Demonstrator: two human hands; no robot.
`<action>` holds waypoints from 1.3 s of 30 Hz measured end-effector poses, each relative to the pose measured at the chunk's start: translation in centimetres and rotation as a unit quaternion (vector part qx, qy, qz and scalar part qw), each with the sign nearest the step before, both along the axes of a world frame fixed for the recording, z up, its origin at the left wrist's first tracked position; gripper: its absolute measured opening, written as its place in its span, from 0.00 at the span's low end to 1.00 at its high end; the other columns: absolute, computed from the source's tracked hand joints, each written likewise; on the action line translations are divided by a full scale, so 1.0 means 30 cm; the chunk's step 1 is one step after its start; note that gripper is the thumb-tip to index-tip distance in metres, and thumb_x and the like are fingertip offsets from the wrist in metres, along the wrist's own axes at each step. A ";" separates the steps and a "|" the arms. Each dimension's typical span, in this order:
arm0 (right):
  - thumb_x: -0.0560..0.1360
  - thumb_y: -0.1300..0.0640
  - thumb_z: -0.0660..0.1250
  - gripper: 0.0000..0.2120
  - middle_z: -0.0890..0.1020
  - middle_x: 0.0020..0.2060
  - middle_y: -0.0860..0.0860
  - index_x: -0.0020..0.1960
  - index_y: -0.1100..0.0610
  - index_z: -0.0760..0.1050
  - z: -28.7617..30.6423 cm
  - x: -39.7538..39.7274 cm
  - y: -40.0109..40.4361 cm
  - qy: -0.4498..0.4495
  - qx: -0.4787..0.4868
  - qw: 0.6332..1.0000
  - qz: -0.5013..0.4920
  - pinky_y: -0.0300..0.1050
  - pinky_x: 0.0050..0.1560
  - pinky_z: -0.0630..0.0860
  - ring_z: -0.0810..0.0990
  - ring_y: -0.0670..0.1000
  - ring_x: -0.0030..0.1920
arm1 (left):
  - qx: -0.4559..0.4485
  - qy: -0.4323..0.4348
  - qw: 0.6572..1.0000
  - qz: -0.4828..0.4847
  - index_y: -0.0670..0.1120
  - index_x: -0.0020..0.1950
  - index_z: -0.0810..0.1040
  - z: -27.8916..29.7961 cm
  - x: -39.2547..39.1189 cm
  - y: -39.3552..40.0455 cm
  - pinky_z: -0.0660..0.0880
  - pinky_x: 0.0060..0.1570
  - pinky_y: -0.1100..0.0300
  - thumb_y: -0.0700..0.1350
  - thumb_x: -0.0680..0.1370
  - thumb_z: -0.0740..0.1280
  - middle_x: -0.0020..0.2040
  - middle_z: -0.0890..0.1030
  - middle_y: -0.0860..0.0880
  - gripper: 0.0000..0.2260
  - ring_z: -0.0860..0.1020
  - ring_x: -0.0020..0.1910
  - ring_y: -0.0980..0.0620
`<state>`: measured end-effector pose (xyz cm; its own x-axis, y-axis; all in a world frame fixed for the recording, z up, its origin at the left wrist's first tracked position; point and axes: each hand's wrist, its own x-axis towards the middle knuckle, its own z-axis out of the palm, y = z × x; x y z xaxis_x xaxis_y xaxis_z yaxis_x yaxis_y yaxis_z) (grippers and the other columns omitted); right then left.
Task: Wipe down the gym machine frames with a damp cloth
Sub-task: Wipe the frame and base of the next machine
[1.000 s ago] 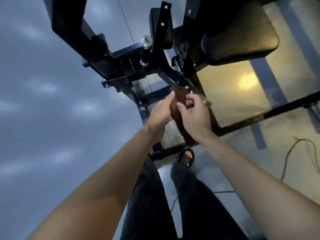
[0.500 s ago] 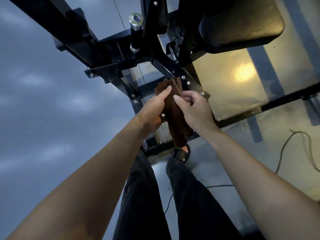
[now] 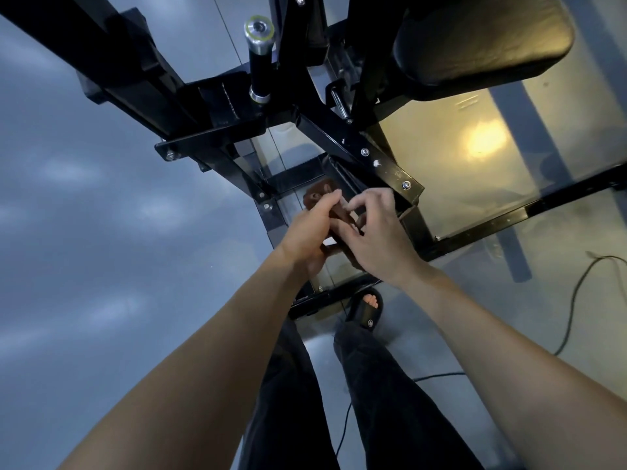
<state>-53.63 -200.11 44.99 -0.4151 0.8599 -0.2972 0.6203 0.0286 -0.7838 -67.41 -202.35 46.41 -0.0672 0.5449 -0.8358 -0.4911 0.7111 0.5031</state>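
Observation:
A brown cloth (image 3: 317,195) is bunched between both hands, in front of the black gym machine frame (image 3: 339,134). My left hand (image 3: 310,232) grips the cloth from the left, fingers wrapped over its top. My right hand (image 3: 376,237) holds the cloth's lower part from the right, with its fingers partly spread. Both hands hover just below the frame's diagonal bolted bar (image 3: 383,164) and do not touch it. Most of the cloth is hidden behind my hands.
A black padded seat (image 3: 481,39) sits at the upper right. A chrome-capped black peg (image 3: 259,52) stands up at top centre. A black cable (image 3: 576,293) snakes over the glossy floor on the right. My legs and a sandalled foot (image 3: 366,308) are below the hands.
The cloth, hanging long between my hands earlier, is now gathered into a shorter bunch. Both hands have dropped slightly lower relative to the frame, and the view has tilted.

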 end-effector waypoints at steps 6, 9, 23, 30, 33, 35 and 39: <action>0.83 0.34 0.56 0.35 0.75 0.64 0.55 0.84 0.44 0.48 0.006 -0.029 0.053 -0.056 -0.130 0.989 0.046 0.45 0.55 0.73 0.79 0.51 0.59 | 0.007 0.004 1.000 -0.019 0.52 0.62 0.84 -0.014 -0.018 0.029 0.71 0.57 0.58 0.58 0.83 0.61 0.47 0.87 0.54 0.17 0.82 0.55 0.58; 0.85 0.37 0.54 0.29 0.83 0.59 0.51 0.82 0.44 0.55 -0.022 -0.044 0.064 -0.023 -0.130 0.990 0.045 0.54 0.58 0.79 0.83 0.51 0.56 | 0.014 0.030 0.999 -0.035 0.50 0.63 0.81 -0.044 -0.028 0.042 0.67 0.49 0.64 0.58 0.84 0.59 0.54 0.85 0.52 0.17 0.80 0.52 0.64; 0.86 0.40 0.50 0.23 0.78 0.64 0.49 0.80 0.41 0.63 -0.160 -0.050 0.151 -0.031 -0.024 0.956 -0.289 0.46 0.60 0.77 0.78 0.47 0.60 | 0.086 0.757 0.583 -0.283 0.36 0.77 0.61 -0.109 -0.429 0.352 0.58 0.77 0.44 0.59 0.71 0.74 0.74 0.66 0.36 0.44 0.63 0.75 0.35; 0.79 0.33 0.57 0.29 0.79 0.58 0.50 0.77 0.42 0.64 -0.207 -0.093 0.165 -0.004 -0.036 0.910 -0.413 0.59 0.52 0.84 0.84 0.55 0.51 | 0.023 0.726 0.485 -0.487 0.35 0.80 0.54 -0.175 -0.614 0.538 0.51 0.79 0.40 0.81 0.69 0.54 0.72 0.66 0.35 0.58 0.64 0.74 0.36; 0.83 0.37 0.53 0.29 0.79 0.61 0.53 0.81 0.48 0.60 -0.203 -0.102 0.183 -0.035 0.001 0.911 -0.410 0.59 0.58 0.81 0.81 0.57 0.57 | 0.076 0.744 0.458 -0.481 0.36 0.78 0.58 -0.197 -0.625 0.531 0.59 0.73 0.40 0.81 0.70 0.50 0.68 0.69 0.36 0.55 0.67 0.69 0.36; 0.87 0.45 0.53 0.27 0.76 0.67 0.55 0.84 0.51 0.56 -0.194 -0.091 0.190 -0.064 0.034 0.899 -0.433 0.47 0.62 0.73 0.76 0.51 0.61 | 0.083 0.744 0.452 -0.484 0.37 0.78 0.59 -0.198 -0.630 0.528 0.61 0.71 0.40 0.81 0.71 0.50 0.68 0.69 0.36 0.53 0.67 0.69 0.37; 0.88 0.51 0.52 0.25 0.66 0.74 0.55 0.84 0.52 0.55 -0.141 -0.097 0.173 -0.124 0.054 0.878 -0.459 0.32 0.55 0.62 0.69 0.42 0.53 | 0.091 0.730 0.469 -0.489 0.40 0.73 0.63 -0.189 -0.636 0.541 0.62 0.71 0.40 0.82 0.70 0.51 0.68 0.69 0.37 0.50 0.66 0.69 0.37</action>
